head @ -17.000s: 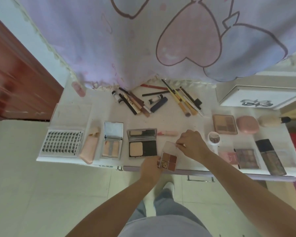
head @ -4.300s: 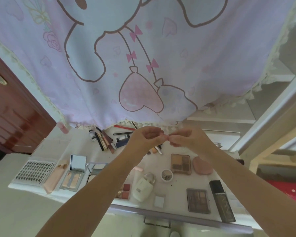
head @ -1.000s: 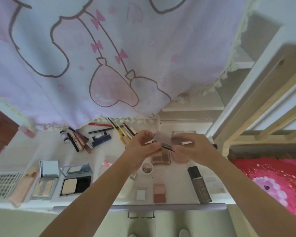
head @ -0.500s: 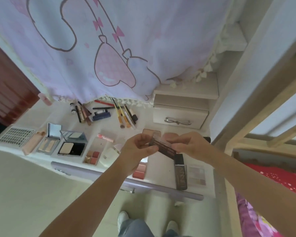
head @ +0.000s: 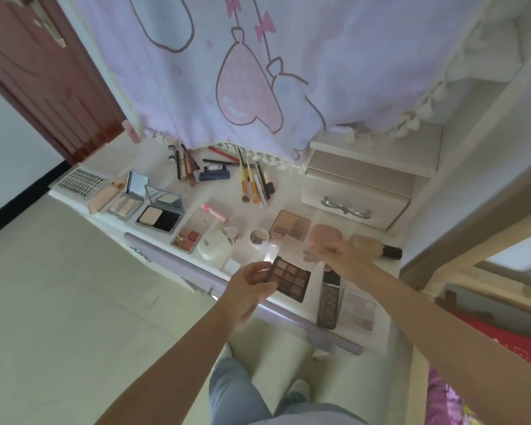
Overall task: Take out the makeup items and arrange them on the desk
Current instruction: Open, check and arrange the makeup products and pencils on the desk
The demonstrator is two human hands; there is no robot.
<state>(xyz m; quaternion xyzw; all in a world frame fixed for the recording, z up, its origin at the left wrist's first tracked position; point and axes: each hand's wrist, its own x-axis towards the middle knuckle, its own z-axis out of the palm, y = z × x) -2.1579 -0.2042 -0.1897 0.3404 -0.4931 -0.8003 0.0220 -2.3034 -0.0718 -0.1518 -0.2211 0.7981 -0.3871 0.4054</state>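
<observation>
**Dark eyeshadow palette held over the desk's front edge**

The left hand [head: 252,285] pinches the near left corner of a dark eyeshadow palette [head: 288,277], thumb on top and fingers curled beneath, and holds it tilted above the front edge of the white desk [head: 292,191]. Its nine brown and rose pans face up. The right hand [head: 341,256] hovers just to the right of and beyond the palette; it is motion-blurred, its fingers look curled around something thin and clear, but I cannot tell whether it grips anything or what.

Directly under the right wrist lies a tall dark brown box [head: 328,299], and just right of that a pale palette [head: 357,311]. Beyond the right hand sit a pink round compact [head: 324,234] and a beige bottle with a black cap [head: 374,246]; beyond the palette lies a tan eyeshadow palette [head: 290,225] and a small round jar [head: 259,237].

Left of the left hand stand a small orange-and-red palette [head: 187,237], a white pouch-like container [head: 216,243], an open black powder compact [head: 161,214], an open silver compact [head: 129,200], a peach tube [head: 105,197] and a tray of false lashes [head: 80,183]. Far beyond both hands, brushes [head: 252,182] and pencils [head: 186,167] lie under the hem of a lilac curtain [head: 258,72].
</observation>
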